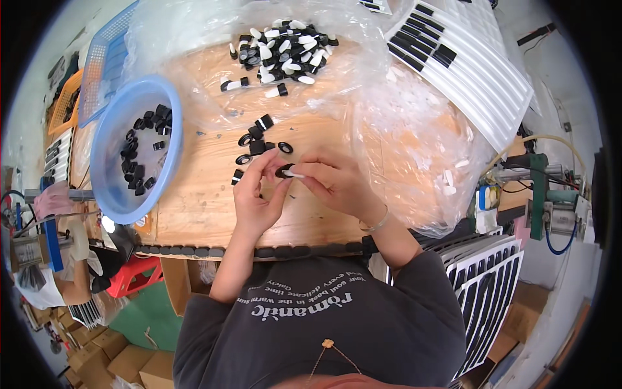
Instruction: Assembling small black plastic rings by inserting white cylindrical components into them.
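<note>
Over the wooden table, my hands meet in front of me. My left hand [256, 198] pinches a small black ring-like cap [283, 170] between thumb and fingertips. My right hand [338, 183] grips a small white oval piece [295, 175] whose end touches the black cap. My fingers partly hide both parts. Just beyond my left hand lie several loose black caps [258, 146] and black rings [286, 148]. Farther back is a heap of black caps with white oval pieces [285, 52] on clear plastic sheeting.
On the left stands a blue basin [102, 152] holding several black caps. A clear plastic bag [414, 149] with white pieces covers the right side. White ribbed trays [479, 84] lie at the far right; more trays [486, 279] stand below. Another person's arm [79, 285] shows at the left.
</note>
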The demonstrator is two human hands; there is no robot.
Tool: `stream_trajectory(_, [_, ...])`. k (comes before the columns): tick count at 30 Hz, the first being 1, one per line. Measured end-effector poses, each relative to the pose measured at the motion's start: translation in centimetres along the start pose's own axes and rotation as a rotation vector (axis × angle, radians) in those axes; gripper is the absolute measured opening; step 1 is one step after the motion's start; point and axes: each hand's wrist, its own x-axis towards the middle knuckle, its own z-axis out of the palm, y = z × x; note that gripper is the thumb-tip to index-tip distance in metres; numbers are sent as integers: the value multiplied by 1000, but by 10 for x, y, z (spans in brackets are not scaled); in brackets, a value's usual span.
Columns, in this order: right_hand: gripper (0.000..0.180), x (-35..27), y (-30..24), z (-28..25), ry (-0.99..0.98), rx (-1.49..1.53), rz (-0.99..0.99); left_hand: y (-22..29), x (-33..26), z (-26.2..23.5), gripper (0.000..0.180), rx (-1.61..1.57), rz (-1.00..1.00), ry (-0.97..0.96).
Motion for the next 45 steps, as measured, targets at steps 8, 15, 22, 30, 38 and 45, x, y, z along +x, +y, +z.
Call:
stream_trajectory(8, [21,-2,12,10,-64,305,158,3,6,8,39,-354,-15,62])
stream_trajectory(15, [18,-5,10,21,111,536,254,-11,0,15,15,-431,-78,120])
stream_trajectory(22, [18,-3,8,18,97,284,96,-8,2,15,6,-340,-62,12])
stream_trajectory(30, [32,-8,0,30,310,553,217,-9,3,15,2,-202,-29,91])
stream_trajectory(38, [23,4,-7,16,209,155,67,-4,1,16,14,-498,-154,100])
stream_trajectory(45, [23,-5,-2,20,269,358,147,-6,-3,15,12,-496,-92,38])
